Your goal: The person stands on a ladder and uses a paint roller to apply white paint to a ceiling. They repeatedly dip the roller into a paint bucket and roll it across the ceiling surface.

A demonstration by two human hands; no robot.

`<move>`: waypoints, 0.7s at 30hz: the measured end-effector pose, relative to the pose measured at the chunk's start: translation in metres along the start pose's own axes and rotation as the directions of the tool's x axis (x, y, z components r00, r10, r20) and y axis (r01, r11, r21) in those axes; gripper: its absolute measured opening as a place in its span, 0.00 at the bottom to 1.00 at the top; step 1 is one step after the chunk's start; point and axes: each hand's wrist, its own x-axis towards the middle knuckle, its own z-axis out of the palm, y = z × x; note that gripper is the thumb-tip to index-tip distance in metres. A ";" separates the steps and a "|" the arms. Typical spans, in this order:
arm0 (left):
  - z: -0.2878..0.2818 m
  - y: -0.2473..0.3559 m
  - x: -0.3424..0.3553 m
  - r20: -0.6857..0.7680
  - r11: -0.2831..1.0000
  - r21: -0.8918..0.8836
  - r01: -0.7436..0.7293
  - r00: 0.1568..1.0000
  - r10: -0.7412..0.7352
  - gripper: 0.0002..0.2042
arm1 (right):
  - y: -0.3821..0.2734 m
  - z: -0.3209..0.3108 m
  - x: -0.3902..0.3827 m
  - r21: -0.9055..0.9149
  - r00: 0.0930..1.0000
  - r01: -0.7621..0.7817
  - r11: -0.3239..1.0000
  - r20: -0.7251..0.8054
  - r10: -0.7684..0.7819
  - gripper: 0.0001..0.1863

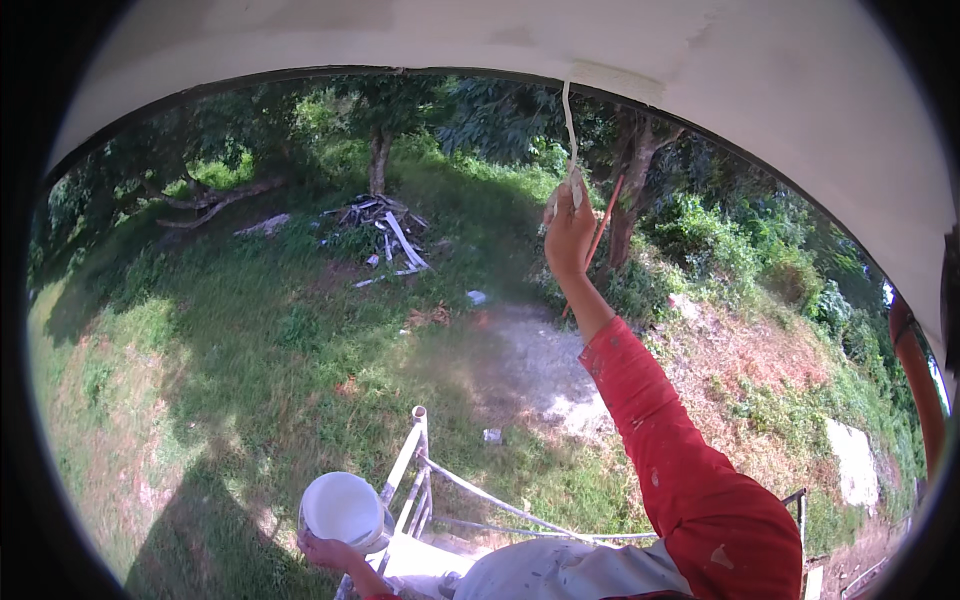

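My right hand (570,225), in a red paint-spotted sleeve, is raised and closed on the handle of a paint roller (568,125). Its cream-coloured head (615,82) lies against the pale overhead surface (780,120), near that surface's dark edge. Low on the left, my left hand (330,553) grips a white bucket (342,510) with pale contents, held beside a metal scaffold rail (410,455).
The scaffold's white platform (415,565) and rails are below me. Beyond lie a grassy slope (220,330), a pile of boards (395,235), trees (640,190) and a leaning orange pole (605,225). An orange-brown pipe (915,380) stands at the far right.
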 end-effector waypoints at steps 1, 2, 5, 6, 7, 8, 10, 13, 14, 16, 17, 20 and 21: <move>0.000 0.000 0.000 -0.002 1.000 0.006 -0.011 1.000 0.011 0.24 | -0.005 0.000 -0.001 -0.002 0.998 0.063 0.998 0.011 -0.063 0.25; 0.001 0.001 0.000 -0.003 1.000 -0.011 -0.012 1.000 0.012 0.24 | -0.013 0.001 -0.004 -0.007 0.997 0.078 0.997 0.008 -0.078 0.25; 0.003 0.001 0.001 -0.037 1.000 -0.024 -0.010 0.999 0.009 0.23 | -0.045 0.003 -0.009 0.030 0.984 0.175 0.984 0.026 -0.176 0.25; 0.003 -0.001 0.000 -0.032 0.999 -0.017 -0.041 0.999 0.040 0.23 | -0.057 0.003 -0.009 0.050 0.975 0.220 0.974 0.035 -0.221 0.25; 0.001 -0.004 -0.002 -0.039 0.998 -0.017 -0.053 0.998 0.052 0.23 | -0.067 0.003 -0.010 0.055 0.965 0.259 0.964 0.036 -0.261 0.25; 0.002 -0.007 -0.003 -0.042 0.994 -0.040 -0.103 0.994 0.101 0.23 | -0.075 0.001 -0.009 0.061 0.952 0.301 0.952 0.039 -0.303 0.25; -0.001 -0.012 0.003 -0.005 0.995 0.046 -0.092 0.996 0.092 0.24 | -0.084 -0.003 -0.007 0.054 0.936 0.346 0.937 0.050 -0.348 0.25; -0.008 -0.028 0.015 0.085 0.995 0.057 -0.084 0.993 0.079 0.25 | -0.075 -0.014 -0.003 0.015 0.944 0.325 0.946 0.061 -0.325 0.25; -0.009 -0.034 0.018 0.123 0.997 0.013 -0.082 0.989 0.080 0.25 | -0.067 -0.017 -0.002 0.005 0.952 0.300 0.954 0.061 -0.299 0.25; -0.009 -0.045 0.026 0.108 0.977 0.153 -0.147 0.985 0.132 0.26 | -0.049 -0.024 0.000 -0.014 0.977 0.206 0.978 0.050 -0.205 0.26; -0.008 -0.048 0.028 0.104 0.960 0.208 -0.185 0.981 0.166 0.26 | -0.040 -0.027 0.000 -0.022 0.990 0.138 0.990 0.040 -0.137 0.26; -0.001 -0.052 0.026 0.059 0.954 0.209 -0.214 0.977 0.206 0.26 | -0.026 -0.032 0.000 -0.024 0.998 0.059 0.998 -0.003 -0.059 0.23; 0.002 -0.050 0.023 0.056 0.960 0.190 -0.205 0.979 0.198 0.26 | -0.027 -0.033 0.000 -0.035 0.999 -0.007 0.999 -0.036 0.006 0.22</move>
